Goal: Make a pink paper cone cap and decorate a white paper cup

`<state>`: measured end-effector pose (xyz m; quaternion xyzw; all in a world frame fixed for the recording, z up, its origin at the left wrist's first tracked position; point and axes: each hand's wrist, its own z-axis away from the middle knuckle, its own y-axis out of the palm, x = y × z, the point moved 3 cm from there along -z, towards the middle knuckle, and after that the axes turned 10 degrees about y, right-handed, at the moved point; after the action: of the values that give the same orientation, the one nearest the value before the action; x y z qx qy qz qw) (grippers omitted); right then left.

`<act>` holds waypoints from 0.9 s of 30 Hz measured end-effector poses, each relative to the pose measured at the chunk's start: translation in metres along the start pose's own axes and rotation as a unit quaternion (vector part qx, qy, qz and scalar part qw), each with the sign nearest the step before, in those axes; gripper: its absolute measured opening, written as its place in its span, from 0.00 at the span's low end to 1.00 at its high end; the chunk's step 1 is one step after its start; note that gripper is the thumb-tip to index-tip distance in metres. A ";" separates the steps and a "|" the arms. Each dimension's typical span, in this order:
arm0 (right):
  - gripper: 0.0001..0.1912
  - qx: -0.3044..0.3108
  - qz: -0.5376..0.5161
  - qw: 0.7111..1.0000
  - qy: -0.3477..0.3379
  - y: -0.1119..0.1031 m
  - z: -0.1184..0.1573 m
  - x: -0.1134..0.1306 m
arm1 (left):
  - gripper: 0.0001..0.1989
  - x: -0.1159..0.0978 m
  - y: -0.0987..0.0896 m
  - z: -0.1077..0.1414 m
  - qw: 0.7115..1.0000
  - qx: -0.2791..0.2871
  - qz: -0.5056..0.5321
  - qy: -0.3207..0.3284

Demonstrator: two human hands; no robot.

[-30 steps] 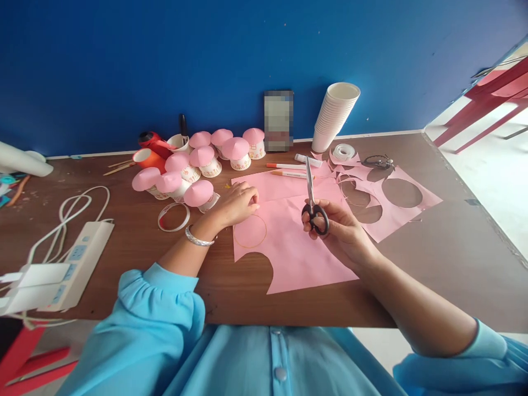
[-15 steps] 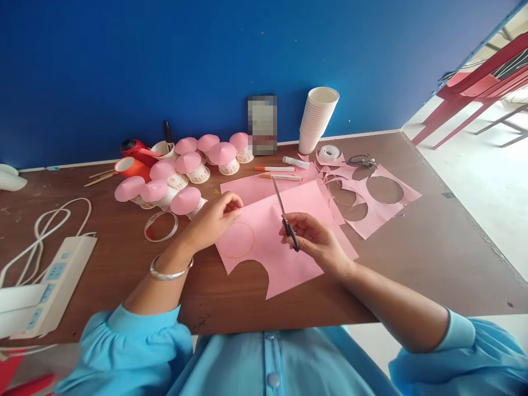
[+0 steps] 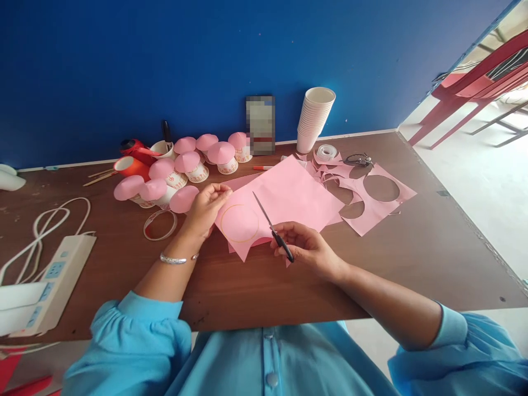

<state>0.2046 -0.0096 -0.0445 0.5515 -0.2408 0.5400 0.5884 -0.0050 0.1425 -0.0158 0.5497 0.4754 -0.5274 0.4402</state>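
Observation:
Pinched at its left edge by my left hand, a sheet of pink paper is raised and tilted over other pink paper. A circle drawn in yellow-orange shows near its left corner, beside a curved cut-out. My right hand has its fingers in the black handles of a pair of scissors. The blades look closed, point up and to the left, and lie over the paper just right of the circle. Left of my left hand stand several small printed cups with pink cone tops.
White stacked cups and a phone stand by the blue wall. At right lie pink scraps with round holes and a tape roll. A tape ring and a power strip are at left.
My left hand has lifted and turned the pink sheet, so its far corner now covers the markers. The scissors in my right hand have moved left and slightly down.

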 end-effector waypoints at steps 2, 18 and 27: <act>0.23 -0.008 -0.014 1.000 0.010 -0.001 -0.003 -0.003 | 0.17 0.004 0.007 0.009 0.989 -0.013 0.136 -0.064; 0.24 -0.059 -0.075 0.995 0.007 0.002 0.003 0.011 | 0.22 0.016 0.035 0.057 0.967 0.050 0.176 -0.180; 0.29 -0.019 -0.051 0.990 0.128 0.052 0.079 -0.018 | 0.22 0.003 0.044 0.058 0.972 0.049 0.193 -0.121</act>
<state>0.1768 -0.0981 -0.0186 0.4785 -0.1449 0.5707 0.6515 0.0287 0.0787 -0.0230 0.5845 0.2771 -0.5173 0.5603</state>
